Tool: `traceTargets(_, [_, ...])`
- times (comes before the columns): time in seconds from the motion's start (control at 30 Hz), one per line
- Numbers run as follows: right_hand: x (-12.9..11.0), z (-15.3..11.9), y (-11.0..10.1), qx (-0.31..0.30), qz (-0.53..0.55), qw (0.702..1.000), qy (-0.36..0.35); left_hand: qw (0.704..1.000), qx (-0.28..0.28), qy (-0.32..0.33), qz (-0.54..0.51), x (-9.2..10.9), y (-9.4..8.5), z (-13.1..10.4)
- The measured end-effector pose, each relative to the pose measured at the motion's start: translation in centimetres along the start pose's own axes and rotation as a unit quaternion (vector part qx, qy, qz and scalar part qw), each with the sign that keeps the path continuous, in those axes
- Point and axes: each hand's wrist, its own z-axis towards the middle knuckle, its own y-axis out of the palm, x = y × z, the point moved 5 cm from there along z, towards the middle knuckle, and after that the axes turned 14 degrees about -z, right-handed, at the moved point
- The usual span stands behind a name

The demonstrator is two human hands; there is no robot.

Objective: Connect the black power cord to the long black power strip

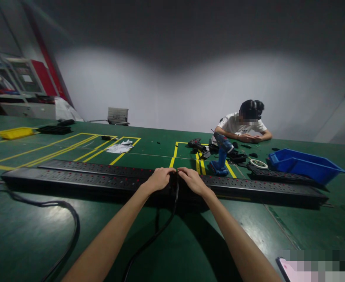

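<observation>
Long black power strips (pixel 87 180) with rows of sockets and small red dots lie side by side across the green table. At their middle, my left hand (pixel 160 178) and my right hand (pixel 192 181) meet almost fingertip to fingertip. A black cable (pixel 176 201) rises between them from the near side of the table. The fingers of both hands are bent and closed around the cable's upper end, just above the strips. My fingers hide the cable's tip and whatever it joins.
Another thick cable (pixel 77 223) loops at the left. Beyond the strips stand a blue cordless drill (pixel 222 154) and a blue bin (pixel 304 164). A yellow tray (pixel 15 133) sits far left, a phone (pixel 290 270) at the near right. Across the table, a person (pixel 243 123) leans on it.
</observation>
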Motion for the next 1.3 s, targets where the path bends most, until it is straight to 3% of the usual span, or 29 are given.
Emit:
traceTargets(0.33, [0.0, -0.2, -0.3, 0.015, 0.11, 0.994, -0.012, 1.0, 0.004, 0.004, -0.001, -0.1, -0.1, 0.1])
traceTargets(0.63, [0.4, -0.2, 0.1, 0.002, 0.096, 0.995, -0.02, 1.0, 0.003, 0.006, 0.008, 0.1, -0.3, -0.2])
traceTargets(1.0, [-0.5, -0.5, 0.7, 0.019, -0.005, 0.998, -0.058, 1.0, 0.0, 0.007, 0.007, -0.3, 0.0, -0.1])
traceTargets(1.3, [0.7, -0.2, 0.3, -0.005, 0.088, 0.995, -0.049, 1.0, 0.003, 0.006, -0.006, 0.1, -0.2, -0.1])
